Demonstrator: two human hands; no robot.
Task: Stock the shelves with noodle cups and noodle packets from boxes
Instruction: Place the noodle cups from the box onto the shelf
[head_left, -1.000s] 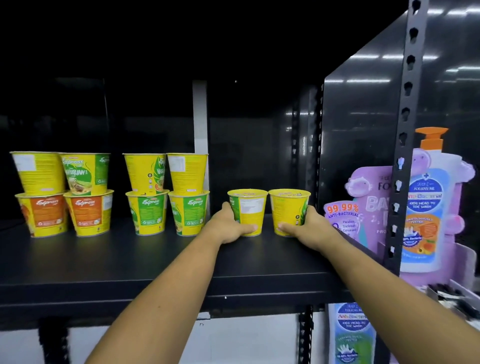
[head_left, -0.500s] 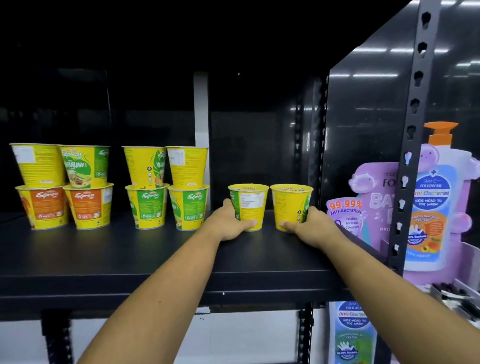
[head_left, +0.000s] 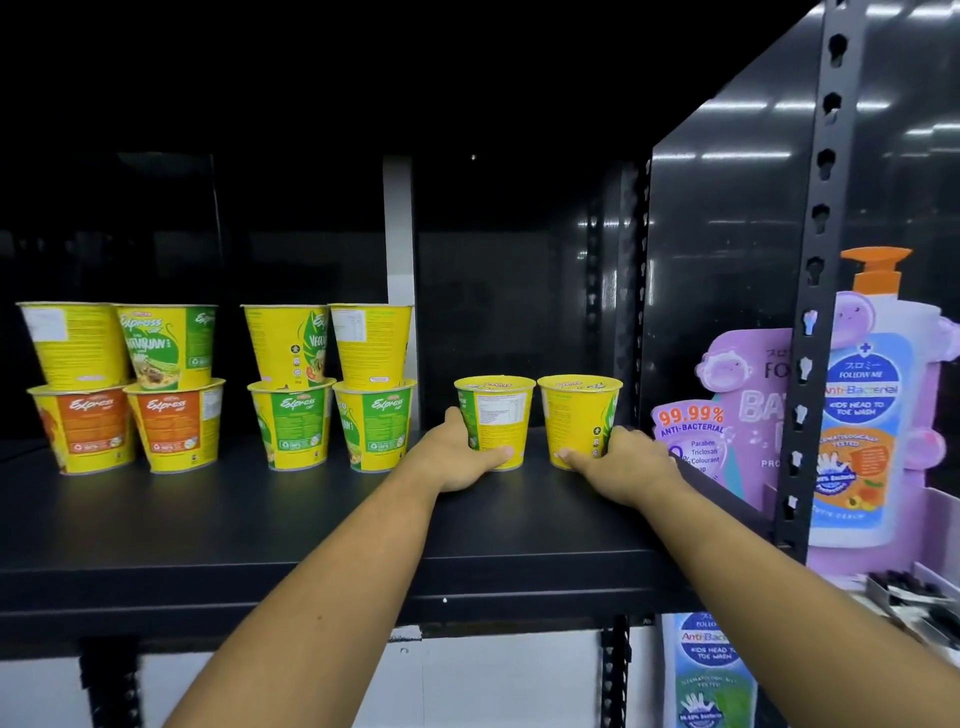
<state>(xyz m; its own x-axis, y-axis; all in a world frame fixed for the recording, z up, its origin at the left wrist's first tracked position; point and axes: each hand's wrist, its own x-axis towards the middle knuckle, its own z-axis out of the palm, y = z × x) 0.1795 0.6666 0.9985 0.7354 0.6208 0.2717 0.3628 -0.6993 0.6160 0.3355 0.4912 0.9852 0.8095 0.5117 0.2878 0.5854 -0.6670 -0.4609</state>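
Both hands reach onto the black shelf (head_left: 311, 525), each clamped on one cup. The left hand (head_left: 462, 460) grips the left cup (head_left: 496, 418) low down, thumb across the front of its base and fingers wrapped round the back on the left side. The right hand (head_left: 621, 462) holds the right cup (head_left: 576, 415) the same way, thumb at the front near the base and fingers curled round the right side.

Both cups stand upright on the shelf toward its right end, long axis vertical, wide lidded rim up and narrow base down. They sit just beside each other, rims nearly meeting. The left cup's printed nutrition panel faces the camera.

Further left on the same shelf stand four stacks (head_left: 291, 387) of two cups each, all upright, well apart from the held pair. To the right, past a perforated post (head_left: 815, 291), stands a bottle (head_left: 862, 405) with an orange pump.
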